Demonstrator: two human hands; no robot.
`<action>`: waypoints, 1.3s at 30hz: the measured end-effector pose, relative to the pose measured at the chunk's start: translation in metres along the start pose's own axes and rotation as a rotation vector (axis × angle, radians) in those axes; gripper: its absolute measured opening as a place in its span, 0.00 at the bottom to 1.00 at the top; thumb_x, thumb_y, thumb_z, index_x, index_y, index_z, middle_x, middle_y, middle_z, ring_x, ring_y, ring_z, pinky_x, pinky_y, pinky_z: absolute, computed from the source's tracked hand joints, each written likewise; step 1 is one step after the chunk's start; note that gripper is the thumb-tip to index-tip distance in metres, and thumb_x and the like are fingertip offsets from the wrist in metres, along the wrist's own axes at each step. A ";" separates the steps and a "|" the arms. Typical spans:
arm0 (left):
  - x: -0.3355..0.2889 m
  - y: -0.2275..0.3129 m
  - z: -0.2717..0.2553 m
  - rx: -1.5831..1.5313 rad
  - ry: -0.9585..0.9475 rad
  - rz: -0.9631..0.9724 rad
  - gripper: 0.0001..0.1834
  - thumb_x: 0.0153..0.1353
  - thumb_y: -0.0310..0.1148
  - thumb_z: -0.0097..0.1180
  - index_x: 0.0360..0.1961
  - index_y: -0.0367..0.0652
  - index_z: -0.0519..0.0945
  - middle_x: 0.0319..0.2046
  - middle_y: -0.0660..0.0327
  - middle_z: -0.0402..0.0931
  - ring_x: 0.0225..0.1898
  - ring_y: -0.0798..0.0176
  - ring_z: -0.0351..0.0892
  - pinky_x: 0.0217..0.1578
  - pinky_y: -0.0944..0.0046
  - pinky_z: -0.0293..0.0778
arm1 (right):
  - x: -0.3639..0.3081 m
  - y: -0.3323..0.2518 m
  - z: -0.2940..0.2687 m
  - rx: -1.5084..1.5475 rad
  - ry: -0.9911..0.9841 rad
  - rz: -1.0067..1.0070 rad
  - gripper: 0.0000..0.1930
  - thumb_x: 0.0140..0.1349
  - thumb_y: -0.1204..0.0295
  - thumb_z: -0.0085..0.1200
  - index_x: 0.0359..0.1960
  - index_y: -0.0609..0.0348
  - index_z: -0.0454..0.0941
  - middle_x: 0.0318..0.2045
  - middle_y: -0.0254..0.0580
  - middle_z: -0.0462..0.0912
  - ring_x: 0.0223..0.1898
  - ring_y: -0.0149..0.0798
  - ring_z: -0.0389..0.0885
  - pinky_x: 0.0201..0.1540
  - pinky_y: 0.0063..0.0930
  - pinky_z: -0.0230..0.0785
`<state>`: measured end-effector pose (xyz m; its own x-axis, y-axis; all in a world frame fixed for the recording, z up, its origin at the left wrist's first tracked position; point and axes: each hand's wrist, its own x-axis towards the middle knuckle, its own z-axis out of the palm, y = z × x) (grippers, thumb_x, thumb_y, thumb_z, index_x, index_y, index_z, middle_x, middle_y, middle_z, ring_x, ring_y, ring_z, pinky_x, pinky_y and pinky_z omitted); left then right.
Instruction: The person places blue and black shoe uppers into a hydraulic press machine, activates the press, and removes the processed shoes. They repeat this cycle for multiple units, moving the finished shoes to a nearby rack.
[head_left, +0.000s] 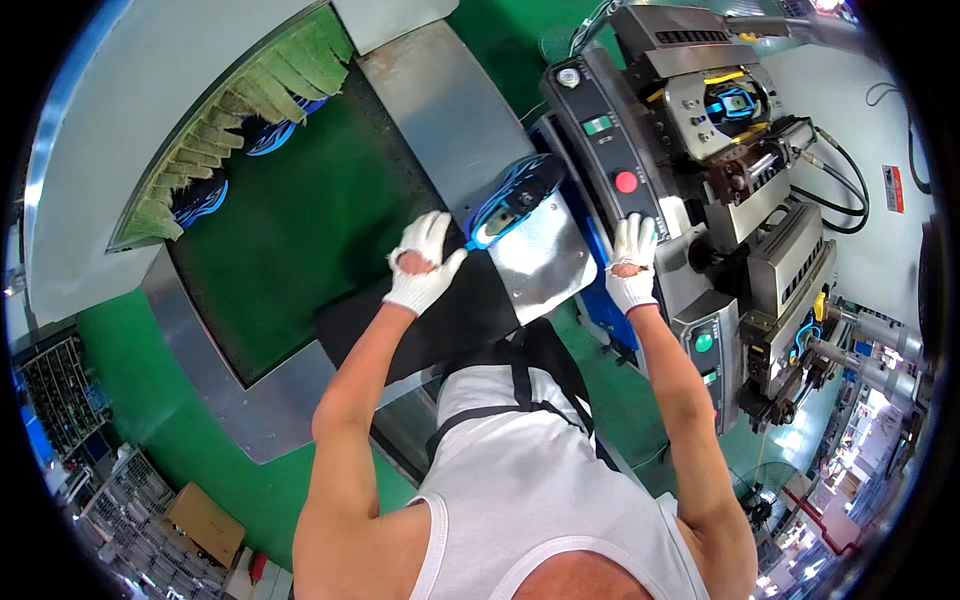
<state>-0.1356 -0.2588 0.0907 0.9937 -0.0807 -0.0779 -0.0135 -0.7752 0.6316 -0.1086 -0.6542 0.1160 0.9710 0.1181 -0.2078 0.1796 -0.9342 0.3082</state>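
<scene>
My left hand [425, 265], in a white glove with a gap at its back, is open with the thumb spread from the fingers. It lies over a black mat [455, 312] at the corner of the green conveyor belt [310, 220]. Just right of its thumb is a blue and black shoe upper [515, 200], resting on a bare metal plate [550, 255]. My right hand [632, 264], gloved the same way, has its fingers stretched out below the red button [626, 182] of a grey control panel [605, 130]. Nothing shows in either hand; the palms are hidden.
Two more blue and black shoe uppers [203, 198] [285, 125] sit under the green strip curtain [235, 115] of the tunnel. At right, a pressing machine [710, 110] holds blue pieces in its stations, with hoses and metal arms around. A cardboard box [203, 525] and wire racks stand lower left.
</scene>
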 end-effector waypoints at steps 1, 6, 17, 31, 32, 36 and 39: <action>-0.026 -0.021 -0.008 0.096 0.016 -0.021 0.38 0.59 0.43 0.71 0.68 0.42 0.73 0.70 0.47 0.68 0.72 0.40 0.64 0.66 0.36 0.67 | 0.002 0.000 0.019 -0.054 0.036 -0.003 0.43 0.66 0.59 0.54 0.79 0.67 0.54 0.81 0.61 0.50 0.82 0.68 0.43 0.82 0.61 0.35; -0.138 -0.096 0.013 0.211 -0.121 -0.025 0.42 0.56 0.44 0.74 0.71 0.46 0.73 0.75 0.44 0.60 0.76 0.31 0.54 0.73 0.29 0.51 | 0.007 0.003 0.000 0.059 -0.057 -0.001 0.49 0.63 0.54 0.56 0.81 0.65 0.49 0.82 0.57 0.48 0.83 0.65 0.40 0.83 0.53 0.34; -0.204 -0.112 0.012 0.201 -0.138 -0.197 0.43 0.55 0.51 0.73 0.70 0.48 0.74 0.73 0.44 0.62 0.76 0.32 0.52 0.73 0.26 0.48 | -0.044 -0.041 -0.069 0.485 0.050 0.052 0.47 0.58 0.67 0.66 0.79 0.61 0.57 0.78 0.61 0.58 0.80 0.67 0.50 0.80 0.51 0.49; -0.003 -0.399 -0.269 0.441 0.642 -0.733 0.42 0.67 0.53 0.62 0.78 0.51 0.63 0.76 0.48 0.60 0.73 0.37 0.65 0.67 0.37 0.68 | -0.170 -0.037 -0.053 0.653 -0.302 0.527 0.42 0.62 0.68 0.63 0.77 0.67 0.59 0.73 0.57 0.70 0.74 0.47 0.69 0.76 0.37 0.58; 0.011 -0.424 -0.294 0.692 0.553 -0.675 0.42 0.67 0.50 0.63 0.78 0.49 0.62 0.77 0.45 0.58 0.73 0.37 0.65 0.68 0.41 0.68 | -0.160 -0.047 -0.075 0.643 -0.430 0.623 0.42 0.62 0.68 0.64 0.77 0.66 0.60 0.72 0.56 0.71 0.74 0.46 0.69 0.75 0.37 0.59; 0.024 -0.540 -0.330 0.967 -0.005 -0.599 0.21 0.60 0.43 0.66 0.55 0.53 0.87 0.60 0.51 0.82 0.61 0.46 0.81 0.67 0.43 0.70 | -0.183 -0.019 -0.047 0.582 -0.550 0.720 0.41 0.62 0.67 0.66 0.76 0.60 0.63 0.67 0.53 0.78 0.63 0.43 0.79 0.69 0.39 0.67; 0.038 -0.564 -0.323 1.251 0.148 -0.422 0.15 0.58 0.34 0.60 0.45 0.55 0.90 0.47 0.58 0.89 0.51 0.48 0.87 0.64 0.31 0.69 | -0.189 -0.033 -0.061 0.520 -0.635 0.749 0.41 0.61 0.62 0.66 0.75 0.61 0.64 0.63 0.53 0.80 0.55 0.45 0.84 0.63 0.41 0.73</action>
<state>-0.0547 0.3777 -0.0198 0.9486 0.3136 0.0428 0.2832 -0.7804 -0.5574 -0.2882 -0.6256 0.2015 0.5222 -0.5903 -0.6155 -0.6513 -0.7420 0.1589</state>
